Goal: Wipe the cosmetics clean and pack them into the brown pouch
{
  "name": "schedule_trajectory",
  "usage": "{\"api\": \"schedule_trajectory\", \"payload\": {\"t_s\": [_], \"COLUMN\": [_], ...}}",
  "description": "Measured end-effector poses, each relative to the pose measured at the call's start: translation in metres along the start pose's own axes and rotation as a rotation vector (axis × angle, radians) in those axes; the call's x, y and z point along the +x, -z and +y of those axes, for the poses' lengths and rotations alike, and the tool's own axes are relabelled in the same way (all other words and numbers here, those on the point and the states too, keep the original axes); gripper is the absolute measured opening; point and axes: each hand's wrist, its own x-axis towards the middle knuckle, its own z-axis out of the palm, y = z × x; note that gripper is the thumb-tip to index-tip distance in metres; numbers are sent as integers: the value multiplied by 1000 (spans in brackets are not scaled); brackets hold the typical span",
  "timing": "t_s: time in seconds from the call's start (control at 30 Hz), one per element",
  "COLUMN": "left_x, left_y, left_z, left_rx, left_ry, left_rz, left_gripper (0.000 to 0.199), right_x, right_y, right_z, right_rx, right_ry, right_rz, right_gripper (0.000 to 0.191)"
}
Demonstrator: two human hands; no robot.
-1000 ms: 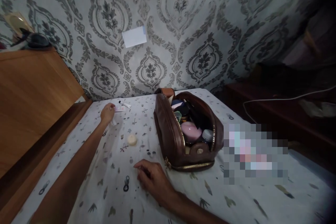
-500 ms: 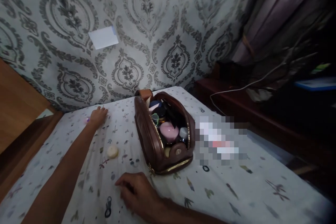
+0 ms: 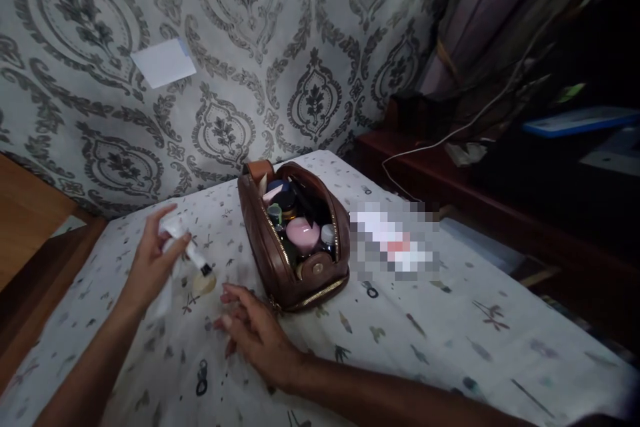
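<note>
My left hand [image 3: 149, 265] is closed around a white tube [image 3: 197, 256] with a dark tip, raised over the patterned sheet and tilted down to the right. Motion smears its outline. Just beneath the tip lies a small round cream-coloured object [image 3: 204, 283], partly hidden. My right hand [image 3: 260, 337] hovers empty in front of the bag, fingers apart and loosely bent. A brown leather toiletry bag [image 3: 253, 238] stands unzipped beside it. Inside are a pink rounded container [image 3: 303, 235], a grey-capped bottle [image 3: 327, 236] and several other items packed close together.
A patterned sheet [image 3: 400, 360] covers the surface, which meets a wallpapered wall [image 3: 225, 120]. Right of the bag lies a pixelated item [image 3: 393, 240]. Beyond it are a dark red ledge [image 3: 370, 153] and a white cable [image 3: 440, 141]. Wooden furniture [image 3: 30, 207] borders the left.
My left hand has lifted from the far left of the sheet and come nearer, now with the white tube. My right hand's fingers have spread. The view has shifted right.
</note>
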Motion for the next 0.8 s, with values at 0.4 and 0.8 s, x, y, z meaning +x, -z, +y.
{"api": "schedule_trajectory", "payload": {"t_s": [0.4, 0.8], "left_x": [-108, -102], "left_y": [-28, -25], "left_z": [11, 12], "left_rx": [271, 126], "left_ry": [-350, -500], "left_rz": [70, -46], "left_gripper": [22, 20], "right_x": [-20, -24], "right_y": [-15, -4], "right_z": [-9, -10], "right_rx": [160, -202], "right_ry": [-97, 19], "right_rz": [19, -129], "right_gripper": [57, 29]}}
